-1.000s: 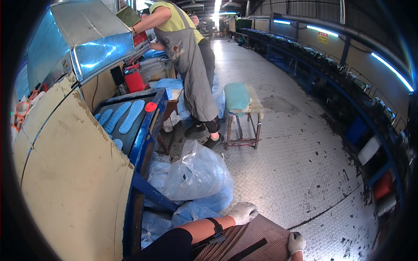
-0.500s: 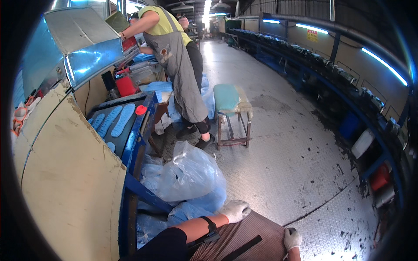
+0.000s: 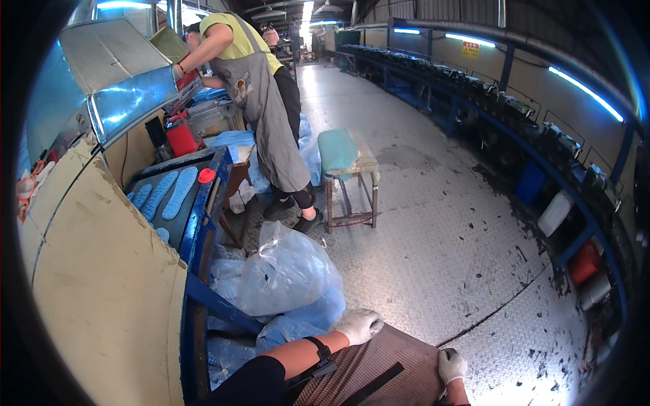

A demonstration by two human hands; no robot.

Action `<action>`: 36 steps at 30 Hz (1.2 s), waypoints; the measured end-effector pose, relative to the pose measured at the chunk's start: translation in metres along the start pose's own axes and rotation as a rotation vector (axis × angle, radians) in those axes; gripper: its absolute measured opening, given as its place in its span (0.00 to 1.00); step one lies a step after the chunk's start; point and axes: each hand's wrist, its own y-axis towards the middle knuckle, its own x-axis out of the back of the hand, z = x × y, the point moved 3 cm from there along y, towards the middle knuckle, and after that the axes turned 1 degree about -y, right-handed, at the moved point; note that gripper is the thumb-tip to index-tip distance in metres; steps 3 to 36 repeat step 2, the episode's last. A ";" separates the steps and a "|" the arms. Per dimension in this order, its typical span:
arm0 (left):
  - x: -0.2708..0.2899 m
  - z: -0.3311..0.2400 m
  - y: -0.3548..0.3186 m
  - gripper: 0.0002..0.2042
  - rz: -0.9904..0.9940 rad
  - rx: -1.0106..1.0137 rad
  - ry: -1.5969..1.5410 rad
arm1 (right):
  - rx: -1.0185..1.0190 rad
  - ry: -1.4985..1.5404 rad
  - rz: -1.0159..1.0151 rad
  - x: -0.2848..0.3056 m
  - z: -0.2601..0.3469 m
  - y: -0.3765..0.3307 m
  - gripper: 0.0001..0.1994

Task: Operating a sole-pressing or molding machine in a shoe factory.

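Observation:
A brown, finely checked cloth (image 3: 399, 345) with a black strap (image 3: 374, 384) is spread out at the bottom of the view, close to my body. My left hand (image 3: 361, 326), in a white knit glove, is closed at the cloth's upper left corner. At the upper right corner my right hand (image 3: 452, 365), gloved the same way, has its fingers curled over the edge. The cloth is stretched between both hands, and its lower part runs out of view. A black band with a small device (image 3: 324, 362) sits on my left forearm.
Left of me stand a beige panel (image 3: 101, 291) and a blue-framed conveyor with blue insoles (image 3: 180, 193). Clear plastic bags (image 3: 288, 271) of blue material lie on the floor. Beyond are a padded stool (image 3: 338, 152) and a co-worker in a grey apron (image 3: 267, 115). A long machine line (image 3: 501, 111) runs along the right.
The view has turned slightly right, so the surroundings sit a little further left. Both hands keep their hold on the cloth, with hardly any movement.

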 end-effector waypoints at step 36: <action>0.004 0.004 -0.003 0.14 -0.018 0.004 0.003 | -0.008 -0.014 0.005 -0.011 -0.016 0.005 0.19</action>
